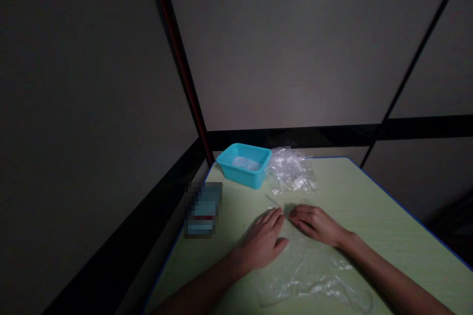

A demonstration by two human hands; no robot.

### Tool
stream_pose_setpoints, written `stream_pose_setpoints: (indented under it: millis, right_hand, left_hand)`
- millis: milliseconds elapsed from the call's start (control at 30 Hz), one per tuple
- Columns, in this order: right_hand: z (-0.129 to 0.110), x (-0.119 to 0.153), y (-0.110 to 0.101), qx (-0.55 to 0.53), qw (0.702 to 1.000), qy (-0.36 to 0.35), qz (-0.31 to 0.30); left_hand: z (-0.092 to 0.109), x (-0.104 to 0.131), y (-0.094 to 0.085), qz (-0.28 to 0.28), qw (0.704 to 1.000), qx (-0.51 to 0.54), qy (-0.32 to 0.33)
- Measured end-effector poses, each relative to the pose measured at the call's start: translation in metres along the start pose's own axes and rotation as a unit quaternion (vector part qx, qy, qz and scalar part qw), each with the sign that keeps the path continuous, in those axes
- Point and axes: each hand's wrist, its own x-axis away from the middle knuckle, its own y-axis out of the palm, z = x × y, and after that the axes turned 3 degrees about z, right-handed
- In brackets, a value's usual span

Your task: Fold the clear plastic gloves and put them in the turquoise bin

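Note:
A clear plastic bag [314,280] lies spread on the table in front of me, wrinkled along its near edge. My left hand [264,238] rests flat on its upper left part, fingers stretched forward and thumb apart. Just right of those fingertips is my right hand [314,224], its fingers bent and pressed together near the bag's far edge. Whatever may be between the right fingers is hidden. A thin, pale strip [272,201] extends just beyond the left fingertips.
A turquoise plastic basket [242,175] with something clear inside stands at the table's back left. Beside it lies a pile of clear plastic bags [291,170]. A blurred-out flat object [203,209] is at the left edge. Walls border the blue-edged table [384,231] behind and left.

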Motion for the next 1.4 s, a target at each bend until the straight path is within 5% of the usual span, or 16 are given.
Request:
stream_pose_setpoints:
  millis: [367,633,1033,1200,1400]
  right_hand:
    - [0.0,-0.003,0.002,0.021,1.0,-0.003,-0.008]
    - [0.021,0.005,0.017,0.068,0.993,0.054,-0.077]
    - [0.026,0.009,0.014,0.105,0.987,0.084,-0.091]
    - [0.024,0.008,0.009,0.054,0.992,0.102,-0.058]
    - [0.026,0.001,0.014,-0.012,0.985,0.149,0.08]
  left_hand:
    - [-0.006,-0.004,-0.002,-0.056,0.997,-0.006,0.059]
    - [-0.011,-0.004,-0.002,-0.092,0.994,-0.012,0.054]
    - [-0.035,0.017,-0.027,-0.148,0.989,-0.008,0.002]
    - [-0.053,0.022,-0.025,-0.06,0.992,0.083,-0.075]
    - [-0.054,0.007,-0.009,0.08,0.969,0.179,-0.152]
